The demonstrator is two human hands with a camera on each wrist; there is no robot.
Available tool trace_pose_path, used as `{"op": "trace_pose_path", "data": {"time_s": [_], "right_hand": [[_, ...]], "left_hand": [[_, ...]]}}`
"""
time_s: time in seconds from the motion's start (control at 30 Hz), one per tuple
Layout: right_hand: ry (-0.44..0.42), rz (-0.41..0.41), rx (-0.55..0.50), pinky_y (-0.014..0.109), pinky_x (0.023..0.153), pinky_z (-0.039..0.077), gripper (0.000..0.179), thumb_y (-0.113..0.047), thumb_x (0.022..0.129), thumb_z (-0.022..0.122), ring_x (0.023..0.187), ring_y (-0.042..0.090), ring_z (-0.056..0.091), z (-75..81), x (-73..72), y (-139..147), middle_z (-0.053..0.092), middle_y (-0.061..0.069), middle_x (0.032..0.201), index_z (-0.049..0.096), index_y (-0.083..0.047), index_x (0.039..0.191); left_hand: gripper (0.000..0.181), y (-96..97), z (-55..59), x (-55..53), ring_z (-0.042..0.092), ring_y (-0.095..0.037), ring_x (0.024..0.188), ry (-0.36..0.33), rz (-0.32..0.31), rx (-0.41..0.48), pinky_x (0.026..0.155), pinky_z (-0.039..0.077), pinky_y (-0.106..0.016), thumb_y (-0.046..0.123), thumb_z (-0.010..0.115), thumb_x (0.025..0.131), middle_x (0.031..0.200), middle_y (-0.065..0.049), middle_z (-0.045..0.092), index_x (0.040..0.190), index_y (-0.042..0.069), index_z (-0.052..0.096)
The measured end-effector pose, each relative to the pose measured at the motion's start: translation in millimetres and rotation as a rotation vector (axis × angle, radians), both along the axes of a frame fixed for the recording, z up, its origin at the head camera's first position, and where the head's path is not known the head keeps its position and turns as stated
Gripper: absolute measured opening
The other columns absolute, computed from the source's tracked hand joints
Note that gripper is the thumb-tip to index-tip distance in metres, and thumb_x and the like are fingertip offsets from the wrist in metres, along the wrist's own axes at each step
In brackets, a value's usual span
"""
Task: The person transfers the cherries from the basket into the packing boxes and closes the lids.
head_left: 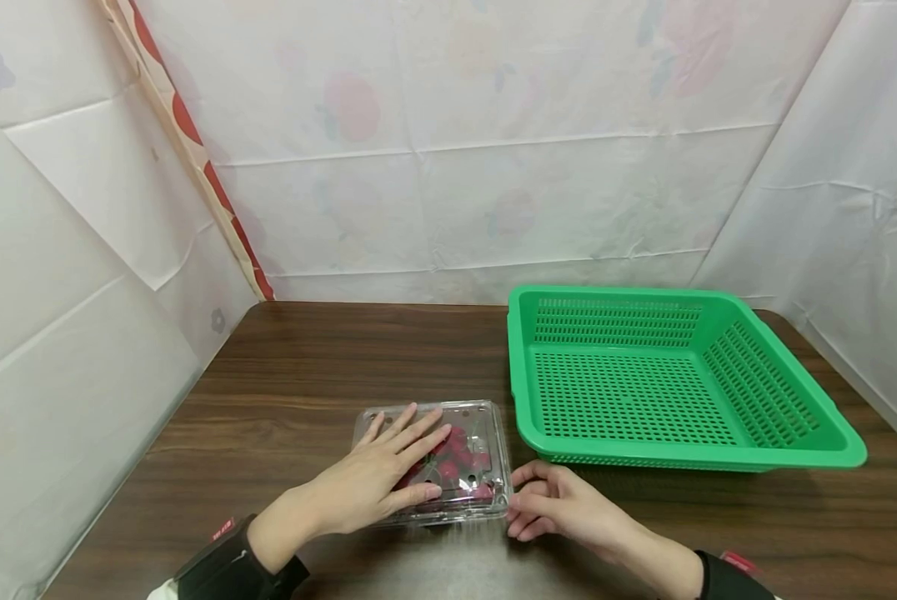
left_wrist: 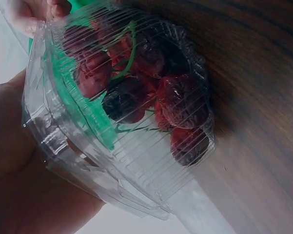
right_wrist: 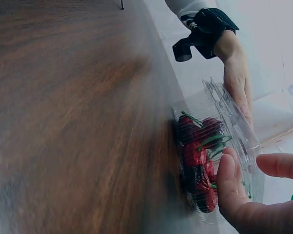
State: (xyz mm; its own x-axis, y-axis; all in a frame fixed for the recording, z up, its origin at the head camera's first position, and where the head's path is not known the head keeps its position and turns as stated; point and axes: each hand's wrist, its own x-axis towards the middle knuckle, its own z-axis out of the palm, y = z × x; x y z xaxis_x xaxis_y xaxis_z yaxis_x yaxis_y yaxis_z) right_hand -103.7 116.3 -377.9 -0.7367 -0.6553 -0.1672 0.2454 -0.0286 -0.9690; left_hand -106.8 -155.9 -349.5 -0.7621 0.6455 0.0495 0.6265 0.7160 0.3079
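Note:
A clear plastic clamshell box (head_left: 486, 433) with its lid down lies on the table. Through its ribbed side in the left wrist view show dark red, wrinkled round fruits (left_wrist: 183, 100) with thin green stems, cherry-like. My left hand (head_left: 373, 479) rests flat on the lid, fingers spread. At the box's right front corner is my right hand (head_left: 561, 504), fingers loosely bent, tips by the rim. In the right wrist view its thumb and finger stand apart on either side of the rim (right_wrist: 246, 141); whether they press on it is hard to tell.
A green perforated plastic basket (head_left: 636, 392) stands on the right of the dark wooden table (head_left: 268, 392), close to the box. Pale printed sheeting (head_left: 448, 208) hangs behind the table and at both sides.

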Motion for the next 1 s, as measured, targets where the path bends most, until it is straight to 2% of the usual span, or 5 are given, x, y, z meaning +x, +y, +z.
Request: {"op": "trace_pose_path", "data": {"time_s": [0.37,0.7,1.0], "right_hand": [[-0.003,-0.040,-0.001,0.031,0.064,0.049,0.033,-0.006,0.086,0.052,0.068,0.020,0.060,-3.6,0.6,-8,0.059,0.013,0.078,0.033,0.009,0.108],[0.066,-0.059,0.027,0.029,0.061,0.049,0.033,-0.003,0.085,0.053,0.064,0.018,0.059,-5.0,1.2,-11,0.058,0.012,0.075,0.033,0.010,0.107],[0.140,-0.022,0.091,0.036,0.059,0.050,0.030,-0.009,0.088,0.053,0.063,0.019,0.059,-4.5,4.9,-7,0.059,0.014,0.074,0.037,0.010,0.105]], "left_hand": [[0.063,0.4,0.1,0.7,0.001,-0.021,0.133,0.011,-0.006,0.008,0.099,0.004,-0.056,0.051,0.035,0.089,0.147,0.000,0.010,0.143,0.022,0.018],[0.064,1.0,0.8,0.6,-0.002,-0.018,0.133,-0.007,0.014,-0.011,0.100,0.002,-0.054,0.054,0.034,0.089,0.147,0.003,0.009,0.142,0.021,0.020],[0.064,0.7,1.3,0.5,0.001,-0.020,0.133,0.000,0.004,0.003,0.099,0.004,-0.055,0.053,0.035,0.089,0.147,0.001,0.011,0.142,0.020,0.022]]}}
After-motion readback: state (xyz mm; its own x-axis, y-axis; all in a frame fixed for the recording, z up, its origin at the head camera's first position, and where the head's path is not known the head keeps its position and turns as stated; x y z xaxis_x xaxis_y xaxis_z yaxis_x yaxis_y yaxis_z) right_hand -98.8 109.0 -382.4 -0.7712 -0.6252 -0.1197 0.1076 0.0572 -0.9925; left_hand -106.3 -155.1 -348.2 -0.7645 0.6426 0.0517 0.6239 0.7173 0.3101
